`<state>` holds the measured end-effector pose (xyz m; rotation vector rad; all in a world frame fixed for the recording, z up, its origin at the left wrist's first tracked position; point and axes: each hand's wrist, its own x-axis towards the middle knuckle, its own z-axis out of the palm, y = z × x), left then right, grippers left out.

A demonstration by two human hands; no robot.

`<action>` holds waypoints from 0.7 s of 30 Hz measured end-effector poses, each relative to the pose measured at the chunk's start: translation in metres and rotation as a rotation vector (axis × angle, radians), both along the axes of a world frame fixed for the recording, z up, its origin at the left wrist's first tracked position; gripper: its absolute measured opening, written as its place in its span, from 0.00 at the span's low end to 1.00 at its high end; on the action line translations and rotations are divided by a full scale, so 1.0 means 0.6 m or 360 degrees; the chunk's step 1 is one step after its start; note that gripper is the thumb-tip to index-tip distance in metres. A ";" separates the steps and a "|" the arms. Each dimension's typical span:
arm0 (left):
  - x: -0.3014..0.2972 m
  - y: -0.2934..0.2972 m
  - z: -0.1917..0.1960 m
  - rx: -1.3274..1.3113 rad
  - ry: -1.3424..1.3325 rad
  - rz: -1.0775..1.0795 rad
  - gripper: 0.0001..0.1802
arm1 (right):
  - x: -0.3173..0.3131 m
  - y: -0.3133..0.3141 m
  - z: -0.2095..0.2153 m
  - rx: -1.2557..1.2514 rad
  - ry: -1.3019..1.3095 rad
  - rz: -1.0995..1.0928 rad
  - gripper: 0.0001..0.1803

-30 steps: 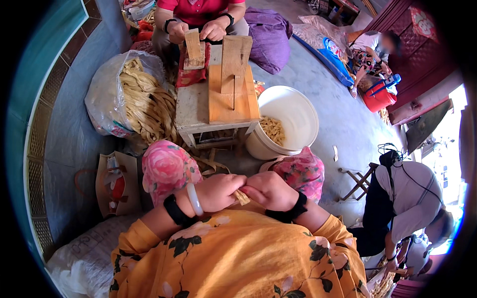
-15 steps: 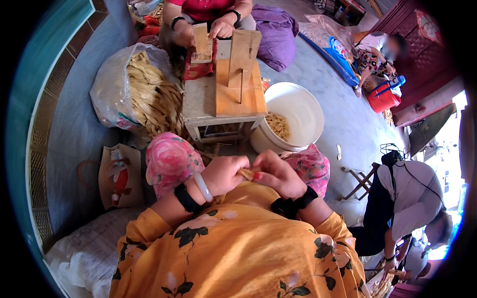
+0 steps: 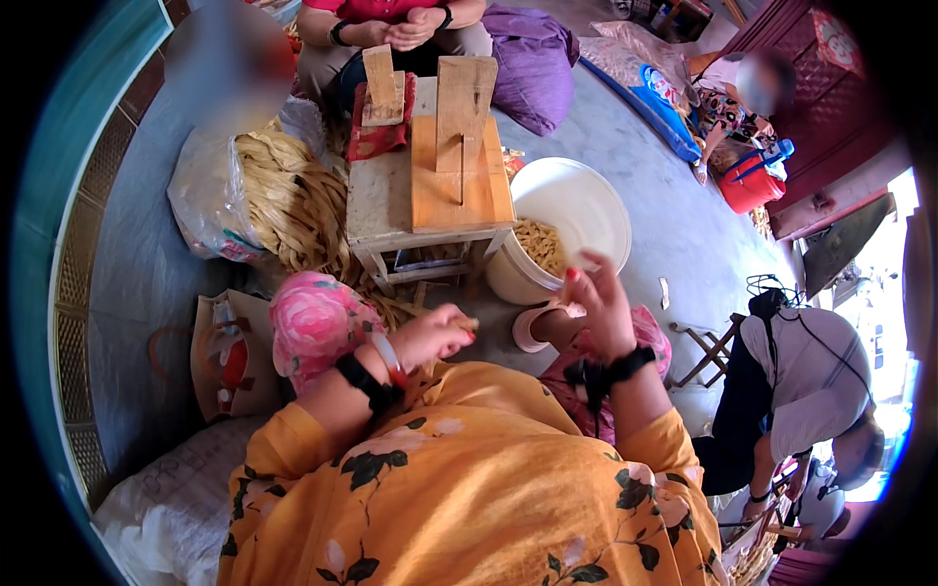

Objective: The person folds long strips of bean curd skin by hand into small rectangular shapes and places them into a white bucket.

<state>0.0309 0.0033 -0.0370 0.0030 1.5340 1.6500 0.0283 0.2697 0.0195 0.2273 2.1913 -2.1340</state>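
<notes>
My left hand (image 3: 430, 337) is closed over my lap, with the end of a small tan strip (image 3: 470, 324) poking out past the fingers. Raised by the near right rim of a white bucket (image 3: 608, 210) is my right hand (image 3: 604, 311), its fingers curled in toward the thumb. Motion blur hides whether a small piece sits in that pinch. Inside the bucket lie many short, tan folded pieces (image 3: 539, 244). A clear plastic bag (image 3: 195, 200) of long tan strips (image 3: 283, 190) stands left of the low table.
On the low table (image 3: 376, 210) stands a wooden board with an upright block (image 3: 463, 107). A co-worker in red (image 3: 376, 12) sits behind it. A paper bag (image 3: 234, 366) is at left, a purple sack (image 3: 532, 68) farther back. Another person (image 3: 811, 376) bends over at right.
My hands have parted; the right has swung up and forward toward the bucket, the left slightly left. The co-worker has set down the wooden block and brought both hands together.
</notes>
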 end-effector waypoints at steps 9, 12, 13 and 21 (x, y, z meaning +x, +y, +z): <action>-0.111 -0.015 -0.184 0.0636 -0.0894 0.0959 0.10 | 0.035 0.054 -0.186 -0.0629 -0.0347 -0.0371 0.23; -0.151 -0.034 -0.231 0.0897 -0.0687 0.1300 0.13 | 0.038 0.041 -0.185 -0.0686 -0.0563 -0.0316 0.23; -0.151 -0.008 -0.206 0.0202 -0.0701 0.1243 0.14 | 0.039 0.040 -0.177 -0.0660 -0.0522 -0.0360 0.23; -0.099 -0.108 0.055 0.0092 -0.0001 0.0110 0.18 | 0.023 -0.004 -0.157 -0.0456 -0.0623 -0.0069 0.19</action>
